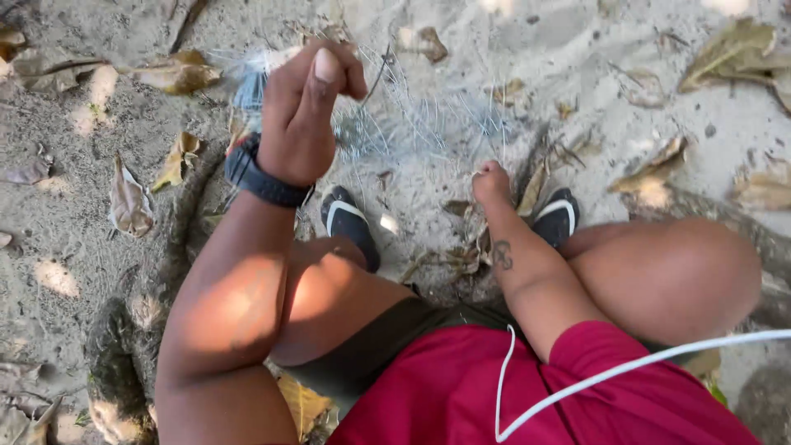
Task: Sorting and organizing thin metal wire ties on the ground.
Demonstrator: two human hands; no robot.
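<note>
— Down on the sandy ground (527, 58), between the two feet, what is being handled?

— A fine, pale fishing net (428, 124), nearly see-through, spread in a loose fan over the sand and bunched toward the upper left, where it gathers into a whitish-blue tuft.

— Who holds that tuft?

— The left hand (309, 107). It is raised above the knee, fingers (325, 70) curled tightly into a fist around the gathered mesh, which I judge keeps the strands taut and lifted clear of the dirt. A black wristband (264, 177) sits on that wrist.

— And the other one?

— The right hand (490, 183) reaches low, down near the sand, fingers pinched closed on a thin strand at the net's near edge. Held so, the two hands seem to stretch a section of mesh between them.

— What surrounds it?

— Dry brown leaves (177, 74) scattered about, a dark root (709, 210) running along the right, and black sandals (350, 222) with white trim planted either side of the lower hand. A white cord (626, 369) crosses the red shirt (461, 387).
</note>
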